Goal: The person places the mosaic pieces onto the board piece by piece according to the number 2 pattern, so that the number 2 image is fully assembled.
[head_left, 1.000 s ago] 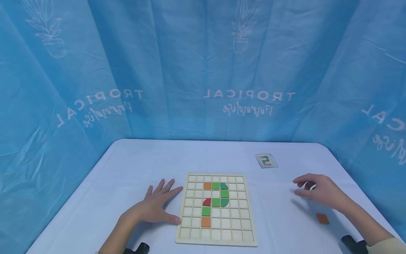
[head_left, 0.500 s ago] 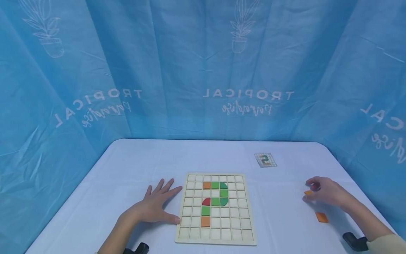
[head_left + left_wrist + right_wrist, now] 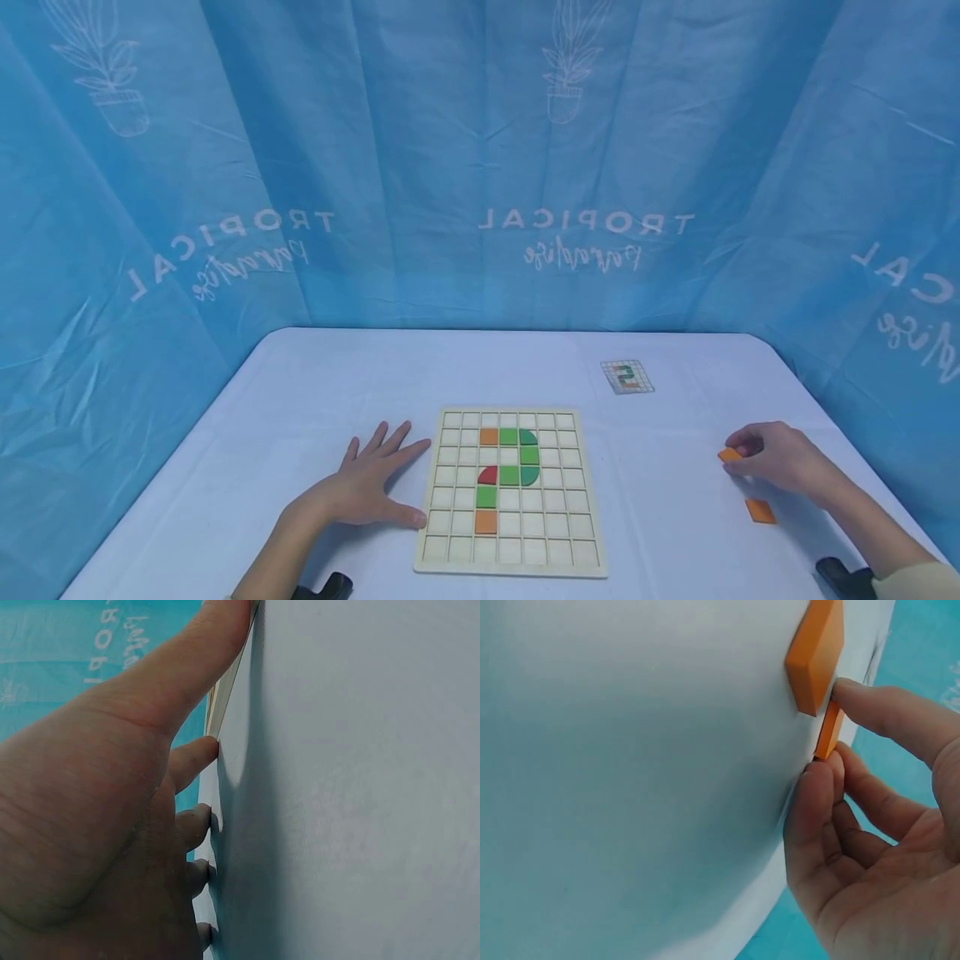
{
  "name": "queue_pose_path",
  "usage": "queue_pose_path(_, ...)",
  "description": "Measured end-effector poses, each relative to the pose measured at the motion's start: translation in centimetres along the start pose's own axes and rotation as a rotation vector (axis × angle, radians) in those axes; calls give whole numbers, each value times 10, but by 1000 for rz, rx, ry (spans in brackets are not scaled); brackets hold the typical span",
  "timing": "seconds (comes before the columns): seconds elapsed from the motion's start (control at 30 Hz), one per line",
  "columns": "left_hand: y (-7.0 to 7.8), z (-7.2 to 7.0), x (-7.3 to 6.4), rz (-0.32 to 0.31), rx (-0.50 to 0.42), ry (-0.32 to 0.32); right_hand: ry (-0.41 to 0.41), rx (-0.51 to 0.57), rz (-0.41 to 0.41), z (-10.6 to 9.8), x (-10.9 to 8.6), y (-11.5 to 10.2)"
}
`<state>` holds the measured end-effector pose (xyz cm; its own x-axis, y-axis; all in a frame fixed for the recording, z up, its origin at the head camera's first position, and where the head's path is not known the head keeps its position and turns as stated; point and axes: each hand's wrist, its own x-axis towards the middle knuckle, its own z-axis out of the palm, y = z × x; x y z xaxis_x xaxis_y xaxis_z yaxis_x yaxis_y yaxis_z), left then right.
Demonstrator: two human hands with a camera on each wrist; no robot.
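My right hand [image 3: 783, 458] pinches an orange square tile [image 3: 729, 455] between thumb and fingers, low over the right side of the table. In the right wrist view the thumb is at one edge of this tile [image 3: 829, 731] and the fingertips at the opposite one. A second orange tile [image 3: 761, 512] lies on the cloth just nearer to me. My left hand [image 3: 360, 492] rests with fingers spread, its thumb and index tip at the left edge of the wooden grid board [image 3: 510, 572]. Orange, green and red tiles [image 3: 508, 476] form a curved figure on that board.
A small printed card [image 3: 627, 377] with a grid and a coloured figure lies beyond the board, to its right. White cloth [image 3: 360, 375] covers the table. Blue printed curtains [image 3: 420, 275] hang around its back and sides. Black wrist mounts [image 3: 843, 577] show at the front.
My right hand has moved right and down onto an orange tile, its fingers closing to pinch it. The left hand and the board keep their places.
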<state>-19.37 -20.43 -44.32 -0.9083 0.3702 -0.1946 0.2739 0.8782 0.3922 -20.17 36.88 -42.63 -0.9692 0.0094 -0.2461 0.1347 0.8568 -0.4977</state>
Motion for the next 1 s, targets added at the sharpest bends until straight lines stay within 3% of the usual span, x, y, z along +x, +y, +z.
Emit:
queue_pose_path(0.33,1,-1,-1,4,-5,1,18,25,-29,5,-1,2)
queue_pose_path(0.77,1,0,-1,-7,-8,-3,4,177,-62,12,-5,-13)
queue_pose_path(1.0,1,0,0,-9,5,-4,30,207,-150,16,-11,-29)
